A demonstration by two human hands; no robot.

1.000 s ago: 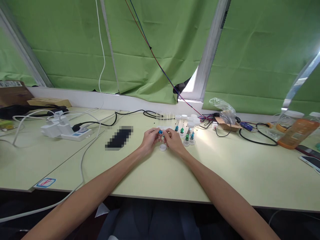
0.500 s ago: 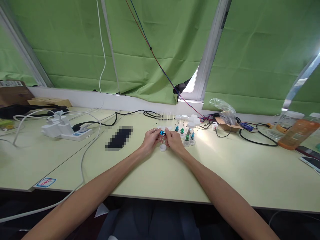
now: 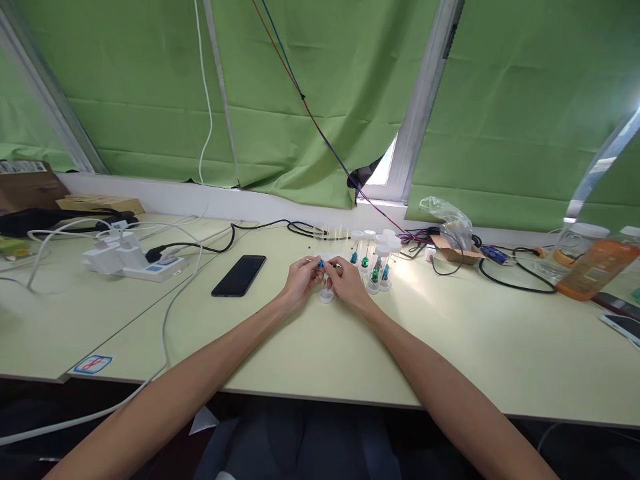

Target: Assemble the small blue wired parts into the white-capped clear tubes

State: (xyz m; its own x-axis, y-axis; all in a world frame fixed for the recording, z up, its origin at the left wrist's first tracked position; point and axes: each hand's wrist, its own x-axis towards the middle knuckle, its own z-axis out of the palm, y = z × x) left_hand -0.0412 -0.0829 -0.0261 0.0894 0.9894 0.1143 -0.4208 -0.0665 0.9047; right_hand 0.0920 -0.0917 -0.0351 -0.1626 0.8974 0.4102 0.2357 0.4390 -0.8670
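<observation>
Between the fingertips of both hands is a small shiny blue piece (image 3: 321, 264), too small to name more exactly. My left hand (image 3: 301, 280) pinches it from the left. My right hand (image 3: 347, 280) is closed against it from the right, thumb and forefinger together. A round white cap (image 3: 327, 295) lies on the table just below the fingers. To the right of my right hand stand several clear tubes with white caps (image 3: 381, 251), holding green and blue pieces (image 3: 375, 275). More clear tubes (image 3: 320, 231) stand behind the hands, partly hidden.
A black phone (image 3: 239, 275) lies left of my hands. Farther left is a white power strip (image 3: 150, 270) with plugs and cables. At right are a small cardboard box (image 3: 457, 249) with a plastic bag, black cables and an orange bottle (image 3: 597, 270). A white cable (image 3: 164, 327) crosses the table's left part.
The blue piece has turned between the fingers and shows less of itself. Both hands stay in nearly the same place.
</observation>
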